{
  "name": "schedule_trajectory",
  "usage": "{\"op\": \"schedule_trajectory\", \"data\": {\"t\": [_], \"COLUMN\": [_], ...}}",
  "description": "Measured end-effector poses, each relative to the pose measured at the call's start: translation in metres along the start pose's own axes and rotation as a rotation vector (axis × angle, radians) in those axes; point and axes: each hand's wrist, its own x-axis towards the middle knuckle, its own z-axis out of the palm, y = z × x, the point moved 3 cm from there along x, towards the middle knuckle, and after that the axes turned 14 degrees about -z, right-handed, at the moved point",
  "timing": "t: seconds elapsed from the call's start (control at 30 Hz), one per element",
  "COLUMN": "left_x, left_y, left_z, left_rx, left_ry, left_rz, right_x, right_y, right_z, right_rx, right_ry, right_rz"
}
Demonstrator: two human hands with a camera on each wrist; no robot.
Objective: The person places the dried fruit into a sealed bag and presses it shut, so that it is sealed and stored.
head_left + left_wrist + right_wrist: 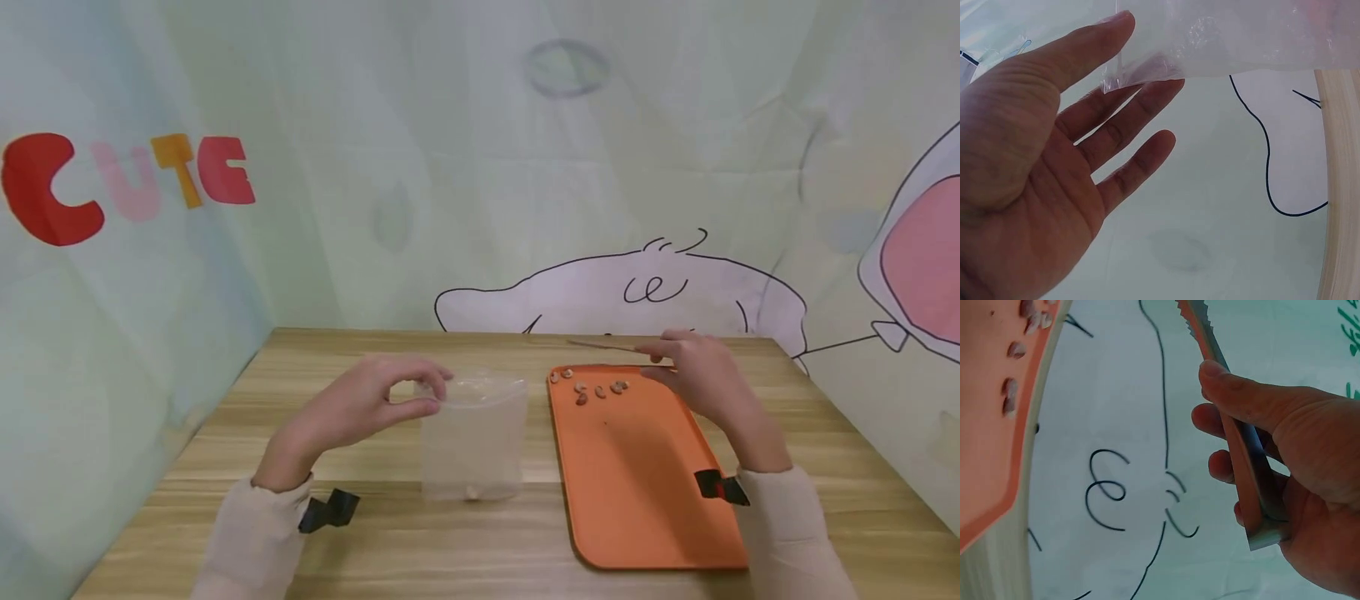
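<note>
My left hand (356, 407) holds a clear plastic bag (480, 446) by its upper left corner, with the bag upright on the table. In the left wrist view, the corner of the bag (1147, 67) lies between thumb and fingers. One small pale piece (472, 492) sits at the bottom of the bag. My right hand (705, 375) grips metal tongs (1250, 475) with serrated tips, above the far right of an orange tray (637, 492). Several small curved brown-and-white pieces (600, 392), nut-like, lie at the tray's far left; the tongs are apart from them.
The tray lies on a wood-grain table (375, 533), right of the bag. A pale printed cloth (360, 192) with cartoon drawings and coloured letters stands behind the table and along its sides. Black camera mounts (330, 510) are strapped at both wrists.
</note>
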Motion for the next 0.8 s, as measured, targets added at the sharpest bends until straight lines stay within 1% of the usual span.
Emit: {"op": "schedule_trajectory", "data": {"t": [0.07,0.17,0.3,0.47,0.63,0.8], "left_x": [0.0,0.0,0.0,0.0,0.0,0.0], "left_y": [0.0,-0.001,-0.001,-0.001,-0.001,-0.003], "left_z": [0.0,0.0,0.0,-0.001,-0.001,0.0], "left_rx": [0.003,0.009,0.019,0.018,0.017,0.016], "left_ry": [0.001,0.0,-0.001,0.002,0.011,0.004], "left_rz": [-0.001,0.003,0.005,0.004,0.022,0.021], "right_x": [-0.005,-0.012,-0.019,-0.023,-0.025,-0.028], "right_y": [0.013,0.028,0.04,0.046,0.049,0.051], "right_z": [0.007,0.018,0.029,0.038,0.044,0.05], "right_rx": [0.014,0.033,0.053,0.081,0.095,0.09], "right_ry": [-0.056,-0.117,-0.193,-0.276,-0.294,-0.286], "right_rz": [0.039,0.09,0.148,0.156,0.144,0.168]}}
